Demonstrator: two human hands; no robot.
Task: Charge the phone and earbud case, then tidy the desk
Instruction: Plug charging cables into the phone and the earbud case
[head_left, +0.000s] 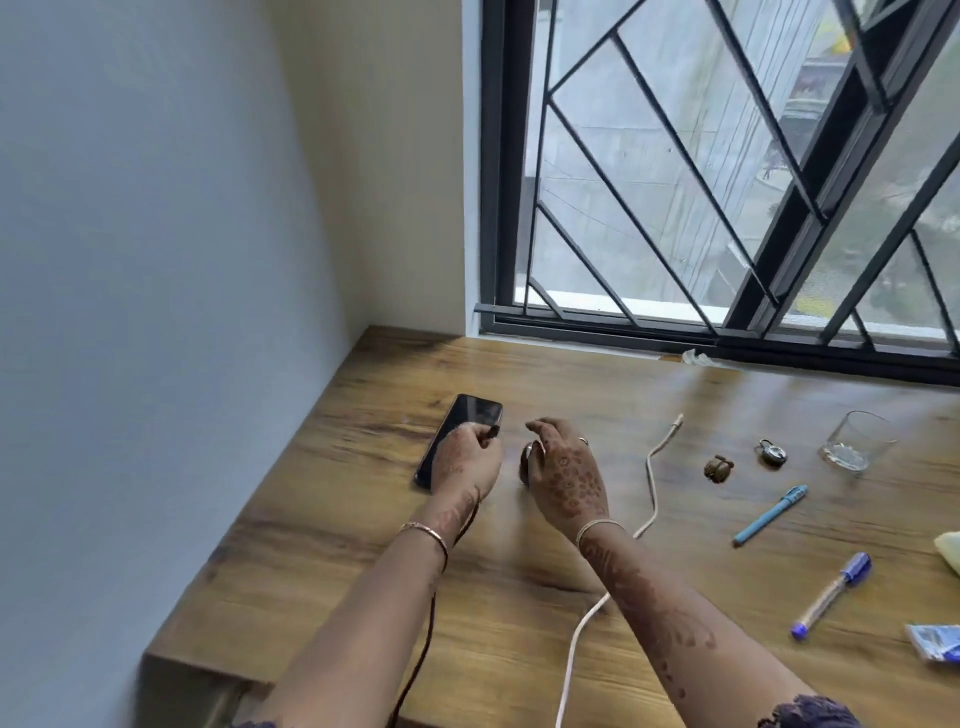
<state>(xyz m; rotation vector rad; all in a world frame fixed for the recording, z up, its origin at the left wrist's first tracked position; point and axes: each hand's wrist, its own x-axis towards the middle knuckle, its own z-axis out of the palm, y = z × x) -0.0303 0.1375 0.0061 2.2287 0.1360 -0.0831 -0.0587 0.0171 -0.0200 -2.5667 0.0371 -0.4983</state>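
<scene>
Phone (470, 418): dark, screen up, flat on the desk (337, 519), running out toward 11 o'clock from under the left hand (465, 460), whose fingers pinch the plug of a dark cable (423, 649) trailing to 6 o'clock. Earbud case (525, 462): round, dark, at 3 o'clock of the phone, held against the right hand (566, 478), fingers curled over it. White cable (650, 493): loose, at 3 o'clock of that hand; beyond it a padlock (772, 452) and a glass (857, 441).

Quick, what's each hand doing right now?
Left hand: pinches the dark cable plug.
Right hand: holds the earbud case.
</scene>
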